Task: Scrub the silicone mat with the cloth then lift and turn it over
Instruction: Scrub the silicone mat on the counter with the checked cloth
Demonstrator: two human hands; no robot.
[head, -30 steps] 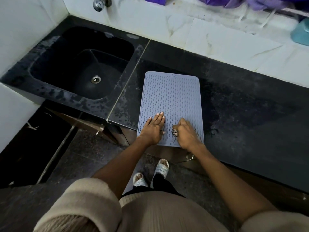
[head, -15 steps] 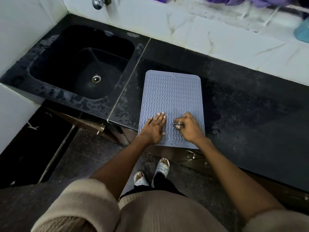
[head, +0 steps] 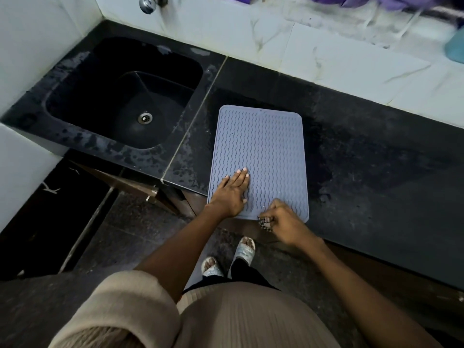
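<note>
So we've got the grey silicone mat (head: 261, 151) lying flat on the black tabletop (head: 376, 156), right of the sink (head: 120, 96). Left hand (head: 232, 194) pressed flat, fingers spread, on its near-left part. Right hand (head: 285, 221) at the near edge, grip bunched around the cloth (head: 265, 222).

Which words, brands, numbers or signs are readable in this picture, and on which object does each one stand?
None: no text can be read anywhere in this view.
mat: only a raised wavy pattern, no lettering.
cloth in the right hand: a checked pattern, no label visible.
sink, tap and counter: no markings.
</note>
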